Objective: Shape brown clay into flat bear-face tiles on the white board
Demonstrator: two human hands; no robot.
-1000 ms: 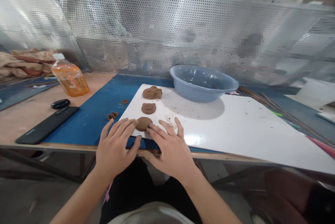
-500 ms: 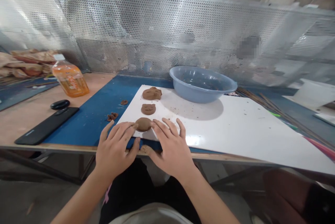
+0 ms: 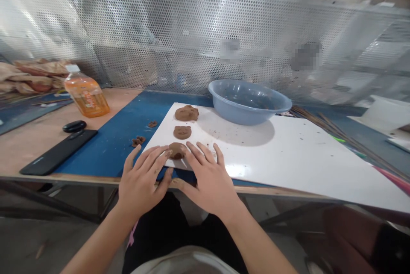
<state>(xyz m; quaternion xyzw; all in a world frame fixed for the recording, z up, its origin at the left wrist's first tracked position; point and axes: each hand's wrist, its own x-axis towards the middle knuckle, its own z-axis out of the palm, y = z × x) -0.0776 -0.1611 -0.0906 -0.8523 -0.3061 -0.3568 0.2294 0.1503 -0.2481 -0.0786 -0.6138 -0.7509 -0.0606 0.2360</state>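
Note:
A rounded, flat piece of brown clay lies near the front edge of the white board. My left hand has its fingers stretched out, with the index fingertip against the clay's left side. From the right, my right hand touches it with the index fingertip, the other fingers spread. Both thumbs point toward each other at the table's front edge. Just behind is a smaller flat clay piece shaped like an animal face with ears. Farther back sits a larger clay lump.
A light blue basin stands at the board's back edge. Clay scraps lie on the blue surface at left. Beyond them are a black phone, a black oval object and an orange drink bottle. A perforated metal screen rises behind.
My fingertips have drawn slightly inward over the clay's edges, the right index finger most. The view has shifted a little; the other things stay put.

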